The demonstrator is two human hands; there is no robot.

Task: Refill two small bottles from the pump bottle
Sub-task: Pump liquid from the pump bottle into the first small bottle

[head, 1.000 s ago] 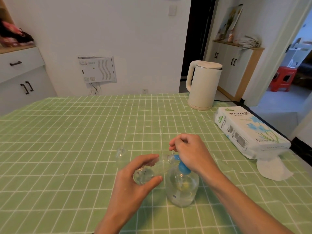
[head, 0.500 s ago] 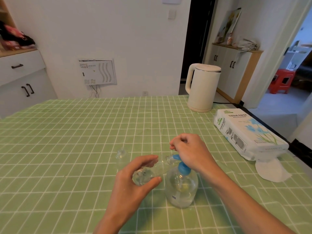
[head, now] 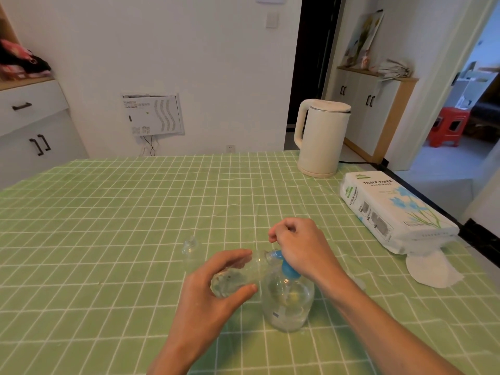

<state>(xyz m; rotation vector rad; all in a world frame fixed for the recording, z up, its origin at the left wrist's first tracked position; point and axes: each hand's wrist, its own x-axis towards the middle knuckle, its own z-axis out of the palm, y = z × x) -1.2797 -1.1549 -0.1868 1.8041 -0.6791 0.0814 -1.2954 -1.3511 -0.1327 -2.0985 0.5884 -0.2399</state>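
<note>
My left hand (head: 213,299) grips a small bottle (head: 238,276), fingers curled over its upper side and thumb pressed beneath near its base. I hold it tilted almost on its side above the table (head: 108,212), and its open neck points right and meets the spout of the blue pump head (head: 284,266). Some clear liquid shows in the bottle's lower end.

My right hand (head: 300,247) is balled into a loose fist, fingers tucked in, and its underside rests on top of the pump head. I cannot tell whether any finger wraps the head; only the spout and the blue collar show from under the hand.

The pump bottle (head: 288,304) stands upright toward the table's near edge, a little right of the middle, just beside my left hand. It is clear, with liquid low inside.

The second small bottle (head: 190,250) stands upright and uncapped just beyond my left hand, apart from the pump bottle.

A white kettle (head: 320,139) stands near the far right corner. A tissue pack (head: 392,209) lies along the right edge, with a loose tissue (head: 430,269) at its near end.
</note>
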